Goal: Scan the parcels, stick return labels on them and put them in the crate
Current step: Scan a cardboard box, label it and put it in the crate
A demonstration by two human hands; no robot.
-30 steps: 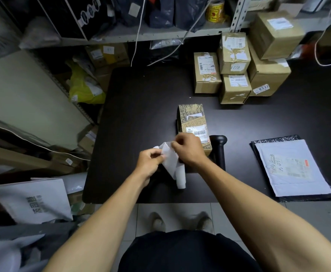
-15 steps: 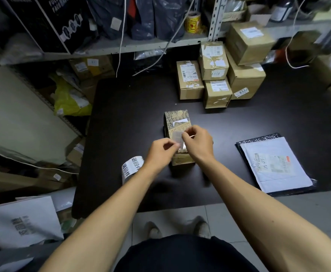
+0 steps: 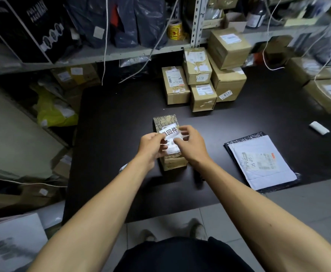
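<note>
A small patterned brown parcel lies on the black table in front of me. Over its top I hold a white return label with black characters. My left hand pinches the label's left edge and my right hand pinches its right edge. The label hangs just above the parcel's shipping label, which my fingers partly hide. The label roll peeks out beside my left forearm.
Several brown cardboard parcels are stacked at the table's back. A white mailer on a dark bag lies at the right. A small white object sits far right. Shelves with bags stand behind, cluttered boxes at the left.
The label roll went down on the table at my left. Both hands moved up over the parcel, and the peeled label now shows its printed face between my fingers.
</note>
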